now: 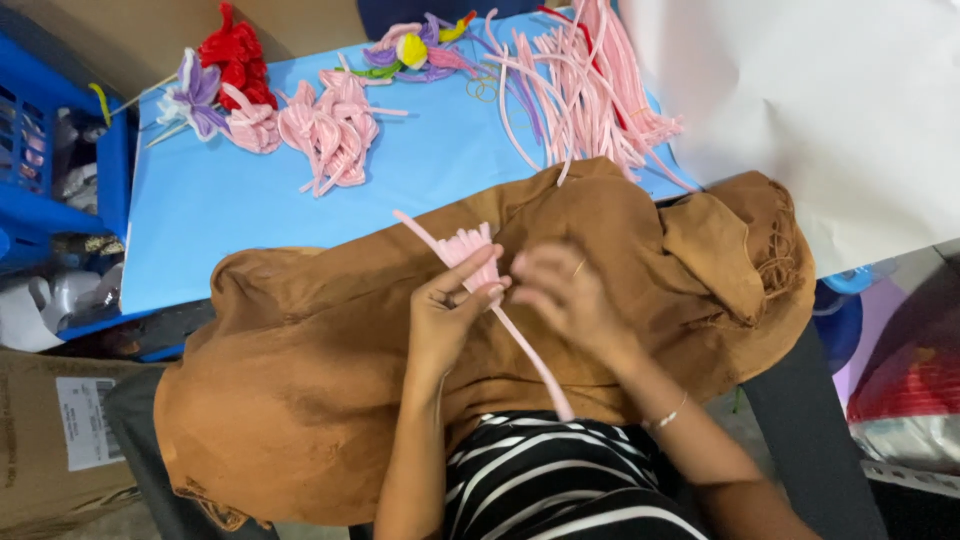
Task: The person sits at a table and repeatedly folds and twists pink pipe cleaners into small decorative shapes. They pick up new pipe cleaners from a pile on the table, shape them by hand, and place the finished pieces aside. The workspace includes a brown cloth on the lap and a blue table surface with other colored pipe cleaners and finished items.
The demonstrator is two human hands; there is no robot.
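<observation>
Finished flowers (300,120) left on table (430,170), loose stems (590,90) right.

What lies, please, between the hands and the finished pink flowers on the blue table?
In the head view, brown cloth and then bare blue table lie between the hands and the pink flowers.

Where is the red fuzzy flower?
In the head view, the red flower lies at the far left corner of the blue table, beside the purple flower and pink flowers.

Blue table (220,200), cardboard box (50,440)
</observation>
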